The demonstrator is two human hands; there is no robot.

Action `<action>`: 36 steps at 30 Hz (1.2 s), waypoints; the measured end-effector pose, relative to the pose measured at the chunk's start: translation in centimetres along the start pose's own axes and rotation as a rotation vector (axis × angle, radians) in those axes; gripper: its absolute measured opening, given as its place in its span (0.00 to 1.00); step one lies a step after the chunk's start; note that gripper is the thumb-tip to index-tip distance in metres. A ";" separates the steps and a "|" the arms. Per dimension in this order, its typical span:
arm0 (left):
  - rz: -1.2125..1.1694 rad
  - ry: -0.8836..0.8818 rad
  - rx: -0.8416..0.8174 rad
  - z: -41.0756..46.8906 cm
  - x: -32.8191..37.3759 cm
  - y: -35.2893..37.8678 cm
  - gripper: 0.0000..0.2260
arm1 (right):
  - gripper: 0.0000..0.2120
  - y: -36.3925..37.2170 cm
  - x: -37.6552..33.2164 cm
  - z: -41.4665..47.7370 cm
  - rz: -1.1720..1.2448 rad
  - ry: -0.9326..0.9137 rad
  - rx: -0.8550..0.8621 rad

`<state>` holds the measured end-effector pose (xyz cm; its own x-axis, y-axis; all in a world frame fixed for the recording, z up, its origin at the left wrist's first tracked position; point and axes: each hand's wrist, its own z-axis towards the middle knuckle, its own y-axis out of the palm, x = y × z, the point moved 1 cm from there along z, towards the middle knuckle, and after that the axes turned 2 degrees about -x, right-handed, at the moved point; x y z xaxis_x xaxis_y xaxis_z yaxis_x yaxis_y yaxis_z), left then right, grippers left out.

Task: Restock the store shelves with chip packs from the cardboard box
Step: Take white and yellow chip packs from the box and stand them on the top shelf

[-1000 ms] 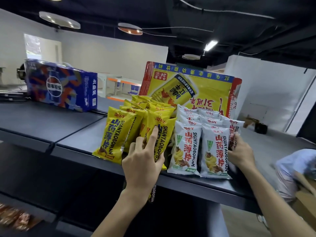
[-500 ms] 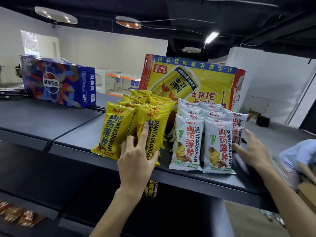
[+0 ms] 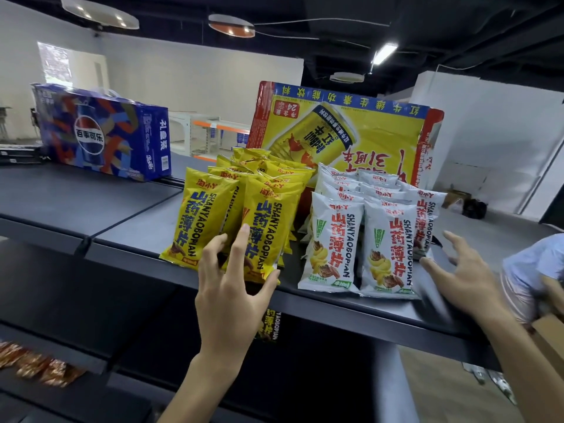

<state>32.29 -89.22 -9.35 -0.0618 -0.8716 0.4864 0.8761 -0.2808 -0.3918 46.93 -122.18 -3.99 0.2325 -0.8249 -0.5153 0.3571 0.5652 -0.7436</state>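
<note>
Head view: we see yellow packs (image 3: 241, 215) standing upright on the shelf (image 3: 128, 227), left of white packs (image 3: 360, 236). Left hand (image 3: 232, 288) open, fingertips on front yellow packs; right hand (image 3: 464, 276) open, beside white packs.

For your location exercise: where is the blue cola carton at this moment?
In the head view, the blue cola carton stands on the top shelf at far left, left of the yellow chip packs.

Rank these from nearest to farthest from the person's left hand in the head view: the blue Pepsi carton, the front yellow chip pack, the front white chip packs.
1. Front yellow chip pack: under the left hand, touching its fingers.
2. Front white chip packs: just right of that hand, on the same shelf.
3. Blue Pepsi carton: far back on the left.
</note>
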 end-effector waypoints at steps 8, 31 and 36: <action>0.053 -0.049 0.009 -3.1 1.4 -0.4 0.30 | 0.32 -1.7 1.5 -3.2 0.033 -0.056 0.019; 0.094 0.213 -0.403 -11.2 21.8 4.6 0.09 | 0.19 -10.3 11.3 -13.7 0.158 -0.156 0.052; 0.095 0.241 -0.475 -14.1 24.6 6.6 0.10 | 0.15 -10.3 14.9 -15.5 0.147 -0.141 -0.007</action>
<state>29.80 -118.22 -10.95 -0.1499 -0.9538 0.2605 0.5737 -0.2985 -0.7628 32.64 -140.10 -10.57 0.4061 -0.7269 -0.5538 0.3042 0.6790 -0.6682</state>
